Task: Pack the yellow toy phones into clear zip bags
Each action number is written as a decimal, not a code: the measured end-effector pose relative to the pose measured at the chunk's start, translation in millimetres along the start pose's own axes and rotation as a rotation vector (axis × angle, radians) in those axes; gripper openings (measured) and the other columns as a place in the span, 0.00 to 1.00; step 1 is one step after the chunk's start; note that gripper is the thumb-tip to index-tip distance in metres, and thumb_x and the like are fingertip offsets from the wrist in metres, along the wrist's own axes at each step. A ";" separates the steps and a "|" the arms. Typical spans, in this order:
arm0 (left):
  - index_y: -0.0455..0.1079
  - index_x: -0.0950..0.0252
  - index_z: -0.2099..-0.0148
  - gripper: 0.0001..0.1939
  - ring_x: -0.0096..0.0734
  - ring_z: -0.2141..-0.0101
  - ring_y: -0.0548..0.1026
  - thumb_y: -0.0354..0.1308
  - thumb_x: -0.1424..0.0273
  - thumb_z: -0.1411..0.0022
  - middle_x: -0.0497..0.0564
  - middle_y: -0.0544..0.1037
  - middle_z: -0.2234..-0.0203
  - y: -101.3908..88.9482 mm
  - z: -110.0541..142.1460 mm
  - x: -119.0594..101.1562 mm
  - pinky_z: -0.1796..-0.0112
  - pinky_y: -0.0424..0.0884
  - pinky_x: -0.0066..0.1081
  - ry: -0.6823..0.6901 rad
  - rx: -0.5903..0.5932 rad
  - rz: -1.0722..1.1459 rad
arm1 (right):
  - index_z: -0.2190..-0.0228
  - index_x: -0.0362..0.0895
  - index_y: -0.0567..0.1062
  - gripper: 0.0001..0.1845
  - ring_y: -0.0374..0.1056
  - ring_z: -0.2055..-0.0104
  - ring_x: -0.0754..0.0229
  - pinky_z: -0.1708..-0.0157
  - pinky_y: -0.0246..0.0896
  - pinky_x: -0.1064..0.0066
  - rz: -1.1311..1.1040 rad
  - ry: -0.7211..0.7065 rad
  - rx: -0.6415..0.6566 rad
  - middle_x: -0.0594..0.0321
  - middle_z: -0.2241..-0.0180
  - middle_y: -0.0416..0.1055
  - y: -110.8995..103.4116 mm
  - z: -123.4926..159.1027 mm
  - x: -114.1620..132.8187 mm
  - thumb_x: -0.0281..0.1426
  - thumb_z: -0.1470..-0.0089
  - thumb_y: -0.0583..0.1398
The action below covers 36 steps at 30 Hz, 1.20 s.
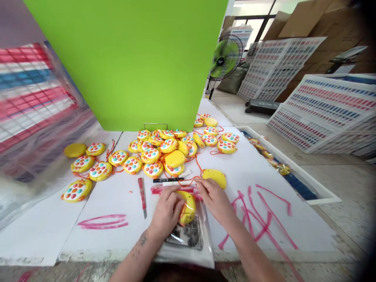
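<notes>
A yellow animal-shaped toy (189,207) lies back side up on a clear plastic bag (207,252), over a dark printed sheet (190,237). My left hand (166,211) is closed on the toy's left side, thumb against it. At the toy's upper right, my right hand (214,197) has its fingers bent and drawn together by the bag's upper edge; what they grip is hidden. An orange cord (189,180) runs close to those fingertips. Just beyond that hand rests another yellow toy (216,177), back side up.
A heap of similar toys with coloured buttons (151,154) spreads ahead, below a green panel (132,62). A red cutter knife (142,197), blade exposed, lies left of my hands. A black marker (168,180) lies beyond them. A tray (323,198) sits right of the table.
</notes>
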<state>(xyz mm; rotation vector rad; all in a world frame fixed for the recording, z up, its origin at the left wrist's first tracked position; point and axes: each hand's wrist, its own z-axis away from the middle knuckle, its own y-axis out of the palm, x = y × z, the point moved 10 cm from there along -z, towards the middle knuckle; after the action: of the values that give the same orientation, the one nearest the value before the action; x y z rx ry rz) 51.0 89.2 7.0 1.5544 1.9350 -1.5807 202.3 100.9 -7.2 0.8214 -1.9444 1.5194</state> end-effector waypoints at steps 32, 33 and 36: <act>0.72 0.66 0.62 0.17 0.36 0.68 0.76 0.56 0.56 0.41 0.52 0.79 0.71 17.3 12.4 59.7 0.67 0.72 0.31 -0.556 -0.011 0.672 | 0.53 0.46 0.71 0.16 0.70 0.58 0.55 0.57 0.67 0.59 0.050 -0.082 -0.292 0.56 0.59 0.73 -28.2 24.0 20.5 0.29 0.40 0.50; 0.72 0.67 0.62 0.17 0.37 0.68 0.77 0.57 0.56 0.42 0.53 0.80 0.70 18.6 13.1 60.7 0.67 0.72 0.32 -0.565 -0.009 0.688 | 0.53 0.46 0.71 0.16 0.68 0.55 0.53 0.54 0.65 0.56 0.121 -0.138 -0.305 0.55 0.57 0.72 -28.7 23.0 28.1 0.27 0.41 0.51; 0.72 0.67 0.60 0.16 0.38 0.66 0.77 0.56 0.58 0.41 0.54 0.80 0.67 18.1 12.7 59.6 0.65 0.72 0.33 -0.535 0.003 0.653 | 0.55 0.46 0.71 0.15 0.66 0.56 0.55 0.54 0.64 0.57 0.187 -0.325 -0.304 0.58 0.61 0.74 -22.2 21.5 56.7 0.24 0.42 0.53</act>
<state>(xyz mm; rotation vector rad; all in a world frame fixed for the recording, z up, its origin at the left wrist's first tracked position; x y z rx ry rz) 34.4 111.4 -50.2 1.3681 1.0077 -1.4818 179.7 68.1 43.7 0.8070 -2.4758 1.1977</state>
